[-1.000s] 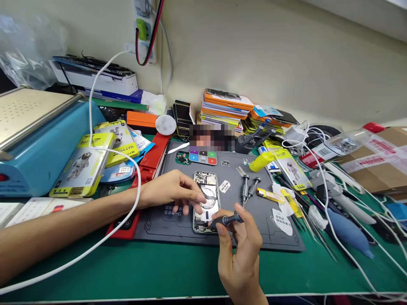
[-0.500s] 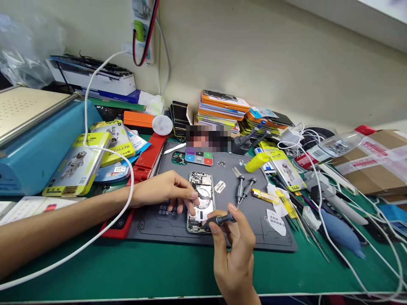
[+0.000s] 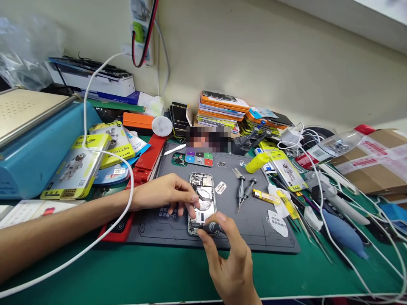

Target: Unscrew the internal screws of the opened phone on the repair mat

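An opened phone [image 3: 206, 198] lies on the dark grey work mat [image 3: 251, 237], its inner parts and a round silver coil facing up. My right hand [image 3: 230, 258] grips a dark grey screwdriver [image 3: 208, 227] between thumb and fingers, holding it low across the phone's bottom end; its tip is hard to make out. Over the phone's left edge is my left hand [image 3: 174, 195], thumb and forefinger pinched together and the other fingers curled. Anything in that pinch is too small or hidden. Two more screwdrivers [image 3: 241, 190] lie right of the phone, beside a white label [image 3: 220, 188].
A colored tray [image 3: 199, 159] sits at the mat's back edge. Yellow battery boxes [image 3: 78, 165] and a blue machine [image 3: 41, 156] stand left. A white cable [image 3: 129, 199] crosses over my left forearm. Tweezers [image 3: 318, 239], a blue air blower [image 3: 343, 233] and a bottle [image 3: 333, 146] lie right.
The screwdriver in my right hand has shifted left and lies lower over the phone's bottom end. My left hand keeps its pinch by the phone. The view has moved slightly.
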### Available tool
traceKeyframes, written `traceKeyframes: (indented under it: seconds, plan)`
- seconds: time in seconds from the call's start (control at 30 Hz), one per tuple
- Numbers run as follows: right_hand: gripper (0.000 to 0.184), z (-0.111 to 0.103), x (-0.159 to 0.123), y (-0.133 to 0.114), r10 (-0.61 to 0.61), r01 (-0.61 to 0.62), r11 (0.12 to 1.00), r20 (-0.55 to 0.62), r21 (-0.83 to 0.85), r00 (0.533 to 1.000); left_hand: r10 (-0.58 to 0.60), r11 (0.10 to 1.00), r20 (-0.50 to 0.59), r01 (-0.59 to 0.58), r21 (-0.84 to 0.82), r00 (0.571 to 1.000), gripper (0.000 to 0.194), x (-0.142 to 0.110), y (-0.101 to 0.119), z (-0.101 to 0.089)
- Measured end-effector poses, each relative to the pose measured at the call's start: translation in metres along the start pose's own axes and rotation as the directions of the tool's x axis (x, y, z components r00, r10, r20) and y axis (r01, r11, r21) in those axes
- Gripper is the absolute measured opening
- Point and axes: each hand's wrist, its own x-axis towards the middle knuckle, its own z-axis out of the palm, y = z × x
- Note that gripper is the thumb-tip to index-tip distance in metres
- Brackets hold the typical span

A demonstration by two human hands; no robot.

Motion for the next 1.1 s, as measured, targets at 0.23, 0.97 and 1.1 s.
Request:
traceKeyframes:
  seconds: [0.23,0.97,1.1]
  plan:
    - [0.06,0.0,-0.003,-0.008,0.058,-0.058,0.998,-0.012,0.005,0.998,-0.035,0.999,0.021,0.035,0.031,0.999,0.041,0.001,0.0,0.002]
    - [0.065,0.0,0.003,-0.009,0.41,-0.35,0.892,-0.182,0.287,0.894,-0.039,0.98,0.033,0.032,0.195,0.999,0.029,0.001,-0.001,0.0]
    - [0.061,-0.001,0.006,-0.012,0.489,-0.413,0.85,-0.2,0.327,0.849,-0.011,0.978,0.058,-0.001,0.207,0.998,0.028,0.001,-0.002,-0.002]
